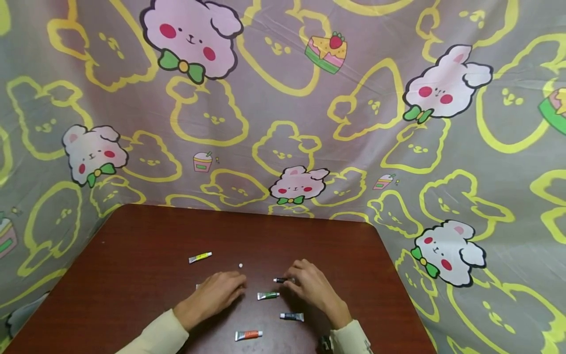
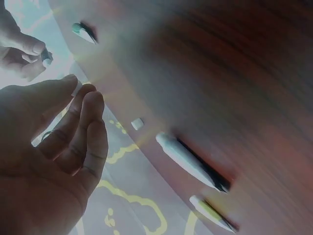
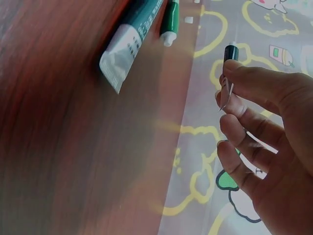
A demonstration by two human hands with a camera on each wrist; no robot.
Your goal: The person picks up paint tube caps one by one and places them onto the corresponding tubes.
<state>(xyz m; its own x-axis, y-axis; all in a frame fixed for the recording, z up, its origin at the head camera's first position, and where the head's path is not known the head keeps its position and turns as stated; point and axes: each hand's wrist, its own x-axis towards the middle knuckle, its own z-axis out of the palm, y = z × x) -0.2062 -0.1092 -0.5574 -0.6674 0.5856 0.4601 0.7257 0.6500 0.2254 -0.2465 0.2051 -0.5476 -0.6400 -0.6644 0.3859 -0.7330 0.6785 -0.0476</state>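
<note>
My right hand (image 1: 313,287) pinches a small dark paint tube (image 3: 231,53) by its crimped end, between thumb and index finger; its white tip points toward the left hand. The left hand (image 1: 216,292) pinches a small white piece, like a cap (image 2: 77,88), mostly hidden by the fingertips. Another white cap (image 1: 240,265) lies on the table just beyond the left hand. Between the hands is a green paint tube (image 1: 268,295), with a dark blue tube (image 1: 292,317) nearer the right forearm. A white tube (image 2: 193,161) is mostly covered by the left hand in the head view.
On the brown table (image 1: 155,231), a yellow paint tube (image 1: 200,257) lies beyond the left hand, and an orange one (image 1: 248,335) near the front. A patterned curtain (image 1: 283,108) hangs around the table's back and sides.
</note>
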